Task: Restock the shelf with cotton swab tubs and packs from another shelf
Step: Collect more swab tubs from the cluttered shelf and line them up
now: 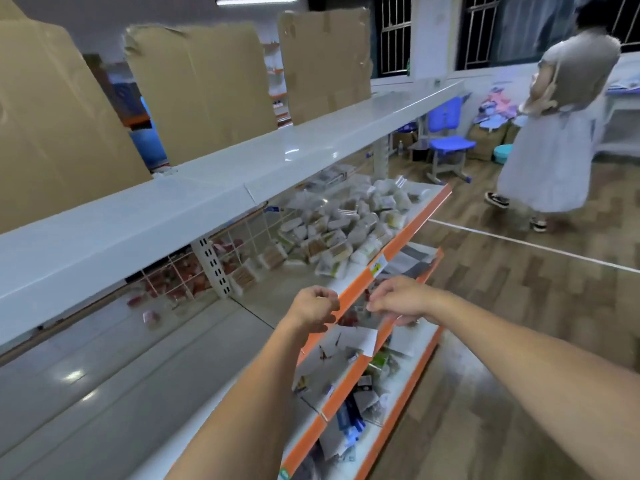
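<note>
A heap of cotton swab tubs and packs [346, 233] lies on the middle shelf [408, 233], behind its orange front edge. The left stretch of that same shelf is bare white board [114, 362]. Both my hands hover at the orange edge, in front of the heap and apart from it. My left hand [315, 308] has its fingers curled in, and I see nothing in it. My right hand [398, 301] points left with bent fingers. A faint clear sheen shows under them, too blurred to tell whether it is a held pack.
A long white top shelf [263, 161] carries upright cardboard sheets [204, 84]. Lower orange-edged shelves [349, 386] hold mixed small packets. A person in a pale skirt [550, 133] stands on the wooden floor at right, near a blue chair [446, 140].
</note>
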`<state>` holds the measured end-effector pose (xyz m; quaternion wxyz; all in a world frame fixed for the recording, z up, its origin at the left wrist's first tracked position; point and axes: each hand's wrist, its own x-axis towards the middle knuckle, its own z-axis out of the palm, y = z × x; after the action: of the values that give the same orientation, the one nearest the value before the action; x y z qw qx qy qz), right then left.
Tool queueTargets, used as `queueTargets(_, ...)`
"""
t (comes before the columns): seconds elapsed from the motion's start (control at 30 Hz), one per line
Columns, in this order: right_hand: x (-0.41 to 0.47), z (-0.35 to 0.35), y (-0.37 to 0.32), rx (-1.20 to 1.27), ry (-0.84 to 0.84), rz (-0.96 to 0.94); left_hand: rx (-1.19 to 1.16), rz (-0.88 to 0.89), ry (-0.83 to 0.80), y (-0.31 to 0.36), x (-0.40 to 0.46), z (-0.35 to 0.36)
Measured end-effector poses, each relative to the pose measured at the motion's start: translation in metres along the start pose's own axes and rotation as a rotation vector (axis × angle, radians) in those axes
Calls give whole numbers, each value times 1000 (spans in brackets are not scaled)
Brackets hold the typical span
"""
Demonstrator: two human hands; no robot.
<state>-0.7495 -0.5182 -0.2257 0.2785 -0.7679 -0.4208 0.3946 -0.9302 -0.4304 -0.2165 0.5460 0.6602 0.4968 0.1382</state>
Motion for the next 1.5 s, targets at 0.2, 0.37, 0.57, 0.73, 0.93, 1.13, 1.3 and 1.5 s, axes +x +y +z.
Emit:
queueTargets(0.2,85,-45,16,-69,50,-10,-61,21,8,37,96,14)
queueTargets(0.37,142,-100,21,-81,90,8,61,57,-54,76,162,34)
queueTargets(0.57,199,-142,24,-59,162,22,203,138,-61,111,233,58)
queueTargets(0.73,248,-176,27,-193,218,-38,380,245,-37,125,288,87)
queueTargets(0.93,320,-226,32,-388,213,-146,686,326,4,143,339,131)
queueTargets(1.13,379,-252,33,-599,42,-200,856,52,-43,143,367,152)
queueTargets(1.3,410,-248,38,-776,-26,-215,902,-61,25,133,376,160)
queueTargets(1.5,430,-246,47,-493,-162,-135,542,-142,71,127,383,155)
